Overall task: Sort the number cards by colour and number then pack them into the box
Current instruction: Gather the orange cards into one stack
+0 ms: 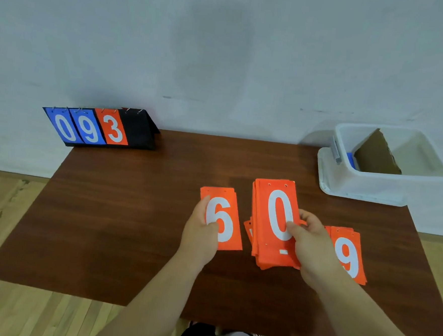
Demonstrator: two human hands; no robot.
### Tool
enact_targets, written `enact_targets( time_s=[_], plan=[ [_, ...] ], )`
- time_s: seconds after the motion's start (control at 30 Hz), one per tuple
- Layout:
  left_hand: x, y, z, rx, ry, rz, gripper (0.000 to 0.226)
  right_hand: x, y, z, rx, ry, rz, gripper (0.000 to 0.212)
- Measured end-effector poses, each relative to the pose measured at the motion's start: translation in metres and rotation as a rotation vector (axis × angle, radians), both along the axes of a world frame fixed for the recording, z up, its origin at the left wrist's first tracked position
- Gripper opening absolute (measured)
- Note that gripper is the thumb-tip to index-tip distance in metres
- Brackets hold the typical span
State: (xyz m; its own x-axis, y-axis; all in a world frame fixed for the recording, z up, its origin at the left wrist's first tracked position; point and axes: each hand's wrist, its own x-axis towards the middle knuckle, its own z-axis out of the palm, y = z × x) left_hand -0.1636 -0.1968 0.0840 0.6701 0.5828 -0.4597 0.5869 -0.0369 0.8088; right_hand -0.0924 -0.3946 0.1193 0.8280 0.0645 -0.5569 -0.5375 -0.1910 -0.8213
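left hand [202, 228] pinches the orange "6" card [224, 220], right hand [312, 242] clamps the "0" stack [276, 224]; scoreboard [100, 128] reads "093".

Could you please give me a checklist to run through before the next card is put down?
1. Grip of left hand on 6 card: ok, thumb across its face.
2. Grip of right hand on stack topped by 0: ok.
3. Stack edges squared: not ok, lower cards splay out.
4. Order of numbers under the top card: cannot tell.
5. 9 pile flat on table, apart from 6 card: ok.
6. Box open on top: ok.
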Motion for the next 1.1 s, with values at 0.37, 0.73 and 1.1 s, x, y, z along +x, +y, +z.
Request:
enact_targets(
  time_s=[0.37, 0.73, 1.1],
  plan=[
    [-0.009, 0.052, 0.079, -0.166, -0.396, -0.173, 0.063, -0.027, 0.083, 0.074, 0.623, 0.075, -0.043, 0.030],
    [-0.008, 0.047, 0.120, -0.289, -0.612, -0.237, 0.042, -0.043, 0.101, 0.097, 0.353, -0.159, -0.099, 0.020],
    [0.022, -0.020, 0.100, -0.256, -0.519, -0.439, 0.055, -0.016, 0.037, 0.078, 0.208, -0.231, -0.013, 0.023]
  ],
)
